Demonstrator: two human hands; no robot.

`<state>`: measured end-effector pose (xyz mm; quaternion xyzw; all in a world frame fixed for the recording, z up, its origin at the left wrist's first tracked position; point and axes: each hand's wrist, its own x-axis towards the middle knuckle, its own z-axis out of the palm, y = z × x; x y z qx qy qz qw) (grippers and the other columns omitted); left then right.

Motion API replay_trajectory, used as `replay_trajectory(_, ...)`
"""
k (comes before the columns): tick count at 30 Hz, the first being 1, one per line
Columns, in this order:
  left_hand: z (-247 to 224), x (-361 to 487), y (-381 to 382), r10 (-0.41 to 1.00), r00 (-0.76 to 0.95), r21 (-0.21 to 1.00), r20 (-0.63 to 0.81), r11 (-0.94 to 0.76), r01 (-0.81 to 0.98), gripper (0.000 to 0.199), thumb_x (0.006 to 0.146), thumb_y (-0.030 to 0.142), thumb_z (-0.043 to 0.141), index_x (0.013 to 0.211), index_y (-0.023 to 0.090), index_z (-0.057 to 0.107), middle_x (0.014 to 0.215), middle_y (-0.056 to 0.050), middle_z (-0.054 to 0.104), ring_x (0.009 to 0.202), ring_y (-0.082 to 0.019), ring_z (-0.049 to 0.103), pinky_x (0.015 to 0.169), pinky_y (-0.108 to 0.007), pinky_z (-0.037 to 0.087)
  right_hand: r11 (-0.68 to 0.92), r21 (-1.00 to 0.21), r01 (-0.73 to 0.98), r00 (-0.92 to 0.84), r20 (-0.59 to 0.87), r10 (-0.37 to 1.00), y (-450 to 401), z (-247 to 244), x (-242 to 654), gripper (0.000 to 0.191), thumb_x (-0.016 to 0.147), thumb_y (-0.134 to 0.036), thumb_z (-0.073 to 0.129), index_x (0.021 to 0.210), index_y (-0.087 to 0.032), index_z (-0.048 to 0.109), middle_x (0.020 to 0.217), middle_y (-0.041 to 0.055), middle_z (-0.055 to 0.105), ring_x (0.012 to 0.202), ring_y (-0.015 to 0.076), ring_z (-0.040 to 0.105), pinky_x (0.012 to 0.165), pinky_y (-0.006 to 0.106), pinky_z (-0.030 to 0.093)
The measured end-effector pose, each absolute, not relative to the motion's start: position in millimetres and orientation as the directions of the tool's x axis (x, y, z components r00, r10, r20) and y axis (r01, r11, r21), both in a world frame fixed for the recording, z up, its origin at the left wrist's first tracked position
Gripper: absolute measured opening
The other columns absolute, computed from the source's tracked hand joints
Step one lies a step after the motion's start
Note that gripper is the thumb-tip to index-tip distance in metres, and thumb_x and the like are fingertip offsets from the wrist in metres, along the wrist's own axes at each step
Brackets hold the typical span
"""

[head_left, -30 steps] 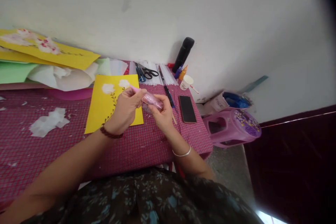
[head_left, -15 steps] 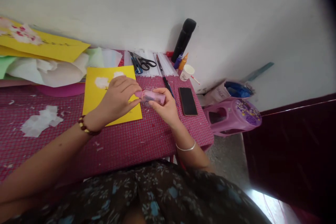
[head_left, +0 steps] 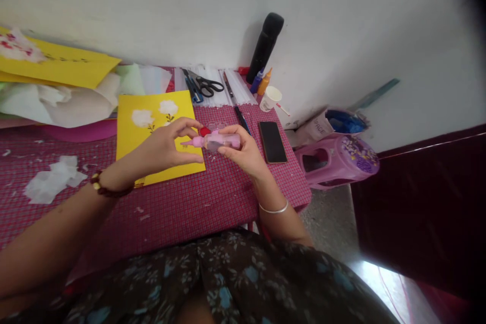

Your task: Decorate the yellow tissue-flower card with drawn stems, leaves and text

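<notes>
In the head view my right hand (head_left: pixel 243 154) grips a small pink squeeze bottle (head_left: pixel 224 140), its nozzle pointing left. My left hand (head_left: pixel 163 143) is open around the nozzle, thumb and fingers spread apart and not closed on it. Beneath this hand lies a yellow sheet (head_left: pixel 174 167) with white fluffy blossoms (head_left: pixel 168 107) and dark painted stems. Just behind the bottle is a clear dish (head_left: pixel 218 125), partly hidden, with a red spot (head_left: pixel 205 131) beside it.
Scissors (head_left: pixel 210 86), a cutter (head_left: pixel 194 88) and a brush (head_left: pixel 240 116) lie at the back. A black bottle (head_left: pixel 264 48), paint bottles (head_left: pixel 265 82), a paper cup (head_left: pixel 270 98) and a phone (head_left: pixel 272 142) stand or lie rightward. White paper scraps (head_left: pixel 56 179) lie left.
My left hand has let go of the bottle's nozzle end and opened, so the nozzle now shows. My right hand still holds the bottle. The view has shifted slightly.
</notes>
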<state>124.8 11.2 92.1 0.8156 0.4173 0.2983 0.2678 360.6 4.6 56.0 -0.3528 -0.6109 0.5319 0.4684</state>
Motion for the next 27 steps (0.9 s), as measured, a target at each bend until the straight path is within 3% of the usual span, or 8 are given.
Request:
replay_trajectory(4, 87, 125, 12, 0.748, 0.523, 0.364, 0.407, -0.659, 0.658, 0.022, 0.087, 0.041, 0.064, 0.092, 0.02, 0.062, 0.091, -0.005, 0.071, 0.088, -0.022, 0.066, 0.106, -0.045, 0.044, 0.204, -0.978, -0.044, -0.322, 0.207, 0.924, 5, 55, 361, 0.041, 0.074, -0.043, 0.081, 0.107, -0.026, 0.063, 0.104, 0.0, 0.065, 0.083, 0.0128, 0.058, 0.073, 0.028, 0.047)
replay_trajectory(7, 85, 124, 11, 0.726, 0.557, 0.281, 0.404, -0.678, 0.679, 0.021, 0.094, 0.041, 0.056, 0.089, 0.022, 0.062, 0.088, -0.003, 0.071, 0.089, -0.021, 0.066, 0.114, -0.047, 0.035, 0.218, -0.976, -0.006, -0.321, 0.208, 0.924, 6, 53, 362, 0.042, 0.075, -0.045, 0.081, 0.108, -0.026, 0.063, 0.102, -0.0005, 0.065, 0.081, 0.0123, 0.057, 0.073, 0.029, 0.046)
replay_trajectory(9, 83, 123, 10, 0.739, 0.566, 0.32, 0.366, -0.671, 0.669, 0.025, 0.093, 0.044, 0.054, 0.085, 0.022, 0.063, 0.085, -0.002, 0.071, 0.086, -0.021, 0.065, 0.111, -0.046, 0.038, 0.215, -0.976, 0.018, -0.315, 0.199, 0.928, 6, 54, 363, 0.043, 0.074, -0.046, 0.081, 0.107, -0.025, 0.063, 0.1, -0.0008, 0.065, 0.08, 0.0119, 0.056, 0.073, 0.028, 0.046)
replay_trajectory(12, 81, 125, 7, 0.775, 0.557, 0.442, 0.297, -0.629, 0.64, 0.028, 0.092, 0.044, 0.05, 0.078, 0.022, 0.062, 0.076, -0.002, 0.067, 0.074, -0.019, 0.061, 0.086, -0.037, 0.048, 0.201, -0.979, 0.026, -0.305, 0.184, 0.934, 4, 56, 362, 0.044, 0.073, -0.05, 0.08, 0.106, -0.026, 0.061, 0.099, -0.001, 0.066, 0.079, 0.0118, 0.057, 0.072, 0.028, 0.048)
replay_trajectory(15, 76, 133, 2, 0.784, 0.553, 0.481, 0.281, -0.614, 0.626, 0.027, 0.089, 0.041, 0.05, 0.074, 0.022, 0.061, 0.069, -0.002, 0.064, 0.068, -0.018, 0.059, 0.067, -0.031, 0.044, 0.176, -0.984, -0.005, -0.293, 0.17, 0.941, 5, 54, 359, 0.044, 0.074, -0.052, 0.078, 0.106, -0.028, 0.059, 0.097, -0.0015, 0.065, 0.075, 0.0111, 0.058, 0.068, 0.027, 0.05)
replay_trajectory(21, 62, 122, -8, 0.822, 0.47, 0.526, 0.321, -0.568, 0.633, 0.023, 0.084, 0.041, 0.057, 0.073, 0.022, 0.062, 0.075, -0.001, 0.07, 0.071, -0.018, 0.064, 0.07, -0.03, 0.046, 0.15, -0.989, -0.016, -0.065, 0.151, 0.986, 17, 40, 363, 0.053, 0.083, -0.062, 0.065, 0.122, -0.03, 0.048, 0.078, -0.0047, 0.058, 0.056, 0.0099, 0.053, 0.055, 0.027, 0.047)
replay_trajectory(25, 63, 90, -24, 0.953, 0.222, 0.682, 0.205, -0.302, 0.667, 0.023, 0.084, 0.044, 0.066, 0.084, 0.021, 0.067, 0.081, 0.0, 0.073, 0.076, -0.016, 0.065, 0.071, -0.03, 0.047, 0.183, -0.973, 0.144, 0.041, 0.19, 0.981, 29, 46, 382, 0.047, 0.091, -0.06, 0.055, 0.125, -0.029, 0.047, 0.074, -0.0034, 0.056, 0.057, 0.0121, 0.053, 0.058, 0.029, 0.048)
replay_trajectory(27, 68, 77, -32, 0.992, 0.076, 0.797, 0.099, -0.125, 0.591, 0.026, 0.084, 0.045, 0.069, 0.085, 0.019, 0.068, 0.084, 0.0, 0.073, 0.08, -0.017, 0.065, 0.073, -0.031, 0.049, 0.227, -0.941, 0.252, -0.017, 0.231, 0.973, 38, 52, 389, 0.045, 0.094, -0.059, 0.051, 0.126, -0.028, 0.048, 0.082, -0.0003, 0.06, 0.064, 0.0136, 0.057, 0.065, 0.031, 0.051)
